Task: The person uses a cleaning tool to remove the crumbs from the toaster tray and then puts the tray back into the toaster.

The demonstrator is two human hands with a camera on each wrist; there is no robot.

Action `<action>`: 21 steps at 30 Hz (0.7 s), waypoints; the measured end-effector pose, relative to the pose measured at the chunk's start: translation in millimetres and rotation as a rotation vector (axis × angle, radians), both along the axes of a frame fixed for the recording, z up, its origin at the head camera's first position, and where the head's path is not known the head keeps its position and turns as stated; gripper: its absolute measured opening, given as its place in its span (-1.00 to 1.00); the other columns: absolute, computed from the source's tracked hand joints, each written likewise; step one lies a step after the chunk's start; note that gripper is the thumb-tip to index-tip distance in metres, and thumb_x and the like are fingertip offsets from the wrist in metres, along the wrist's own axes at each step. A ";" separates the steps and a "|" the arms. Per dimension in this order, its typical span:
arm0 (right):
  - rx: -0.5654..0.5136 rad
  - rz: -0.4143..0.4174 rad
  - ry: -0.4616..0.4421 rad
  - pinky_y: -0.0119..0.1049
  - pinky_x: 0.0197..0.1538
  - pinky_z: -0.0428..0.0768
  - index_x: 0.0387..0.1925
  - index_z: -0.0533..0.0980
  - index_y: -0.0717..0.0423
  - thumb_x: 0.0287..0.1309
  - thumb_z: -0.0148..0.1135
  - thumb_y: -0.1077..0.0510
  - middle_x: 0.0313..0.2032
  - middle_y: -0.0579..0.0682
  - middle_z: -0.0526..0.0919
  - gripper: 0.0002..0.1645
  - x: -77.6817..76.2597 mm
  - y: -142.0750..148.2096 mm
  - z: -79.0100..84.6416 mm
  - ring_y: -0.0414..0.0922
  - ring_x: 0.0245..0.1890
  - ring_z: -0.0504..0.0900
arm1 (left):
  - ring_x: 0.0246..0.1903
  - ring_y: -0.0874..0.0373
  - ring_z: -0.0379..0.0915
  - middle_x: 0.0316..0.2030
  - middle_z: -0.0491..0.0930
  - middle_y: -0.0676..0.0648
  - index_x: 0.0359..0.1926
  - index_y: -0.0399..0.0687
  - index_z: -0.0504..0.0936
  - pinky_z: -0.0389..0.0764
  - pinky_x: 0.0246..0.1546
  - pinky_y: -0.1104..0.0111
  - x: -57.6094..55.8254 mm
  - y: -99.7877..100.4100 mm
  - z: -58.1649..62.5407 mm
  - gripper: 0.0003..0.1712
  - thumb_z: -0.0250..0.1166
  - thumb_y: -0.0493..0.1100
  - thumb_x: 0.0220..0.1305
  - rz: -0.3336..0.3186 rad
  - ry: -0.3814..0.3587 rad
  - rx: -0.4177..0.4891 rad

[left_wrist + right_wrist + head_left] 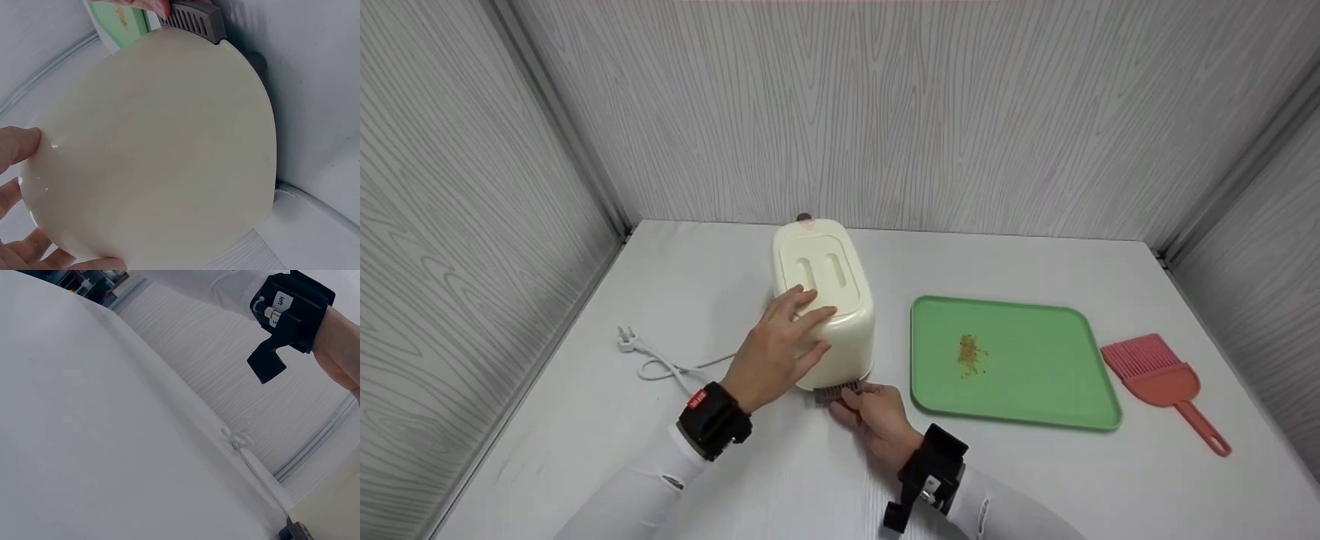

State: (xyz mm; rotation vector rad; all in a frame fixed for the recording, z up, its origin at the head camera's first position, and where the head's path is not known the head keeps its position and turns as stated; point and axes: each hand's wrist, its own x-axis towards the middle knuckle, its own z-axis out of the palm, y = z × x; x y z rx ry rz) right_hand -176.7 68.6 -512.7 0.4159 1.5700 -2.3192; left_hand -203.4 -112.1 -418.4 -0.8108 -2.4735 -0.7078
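Observation:
A cream toaster (851, 341) stands on the white table, with two long slots in its top. My left hand (776, 352) rests on its near top end, fingers spread over the top and thumb against the side. In the left wrist view these fingers (19, 147) touch the rounded upper edge. Low at the near end, a grey ribbed crumb tray handle (831, 393) sticks out at the base. My right hand (881, 420) pinches this handle between thumb and fingers. The handle (194, 19) meets the toaster's lower edge in the left wrist view.
Right of the toaster lies a green tray (1035, 367) with a small heap of brown crumbs (969, 355). Beyond it are a red brush (1144, 356) and an orange-red dustpan (1166, 386). A white cord with a plug (628, 341) lies left. Panels wall the table.

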 end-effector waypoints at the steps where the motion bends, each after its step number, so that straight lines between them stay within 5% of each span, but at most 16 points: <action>1: -0.002 -0.002 0.002 -0.49 -0.11 0.80 0.29 0.36 0.67 0.47 0.11 0.40 0.10 0.33 0.67 -0.51 -0.2 -0.2 -0.4 -0.24 -0.22 0.77 | 0.43 -0.29 0.42 0.32 0.56 -0.30 0.25 -0.03 0.67 0.65 0.35 -0.08 0.0 0.0 0.1 -0.52 0.49 -0.10 0.34 0.001 0.001 -0.002; 17: -0.039 -0.033 -0.021 -0.41 -0.01 0.82 0.25 0.36 0.69 0.45 0.11 0.44 0.22 0.40 0.53 -0.55 -6.8 -3.8 -1.4 -0.17 -0.16 0.76 | 0.43 -0.28 0.42 0.32 0.56 -0.29 0.24 -0.02 0.68 0.66 0.35 -0.05 0.6 0.2 -0.6 -0.53 0.49 -0.10 0.34 0.005 -0.001 -0.001; 21: -0.070 -0.010 -0.015 -0.47 -0.04 0.81 0.26 0.34 0.68 0.46 0.09 0.43 0.10 0.27 0.56 -0.54 -6.5 -1.5 -1.1 -0.22 -0.20 0.75 | 0.42 -0.27 0.43 0.31 0.57 -0.29 0.24 -0.02 0.68 0.65 0.35 -0.05 -0.5 0.0 -0.7 -0.53 0.49 -0.09 0.33 0.005 0.010 -0.004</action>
